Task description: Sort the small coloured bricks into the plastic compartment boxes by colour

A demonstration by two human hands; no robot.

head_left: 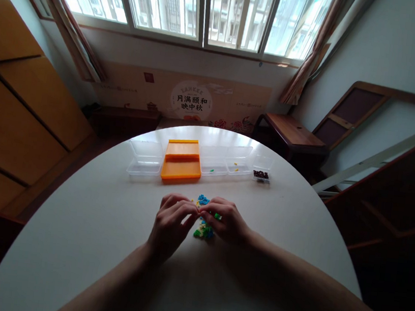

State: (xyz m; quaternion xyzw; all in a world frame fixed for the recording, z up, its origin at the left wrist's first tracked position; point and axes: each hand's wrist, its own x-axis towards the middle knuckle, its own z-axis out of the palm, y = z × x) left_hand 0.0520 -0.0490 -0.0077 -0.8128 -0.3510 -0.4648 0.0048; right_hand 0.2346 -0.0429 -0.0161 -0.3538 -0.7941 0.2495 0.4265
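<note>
My left hand (pixel 173 221) and my right hand (pixel 225 219) meet at the fingertips above a small pile of coloured pieces on the table. Both are closed in a pinch, and whatever sits between the fingertips is too small or hidden to name. Blue pieces (pixel 203 199) lie just beyond the fingers. Nearer to me, under the hands, is a cluster of green pieces (pixel 204 232) mixed with pale yellow and blue ones. A green piece (pixel 218 216) shows beside my right fingers, and my hands cover part of the pile.
Across the round white table (pixel 85 222) stand a clear plastic box (pixel 143 169), an orange box (pixel 180 176), a clear box with green bits (pixel 214 171), one with yellow bits (pixel 238 169) and a small box of dark pieces (pixel 261 176). A wooden chair (pixel 295 130) is behind.
</note>
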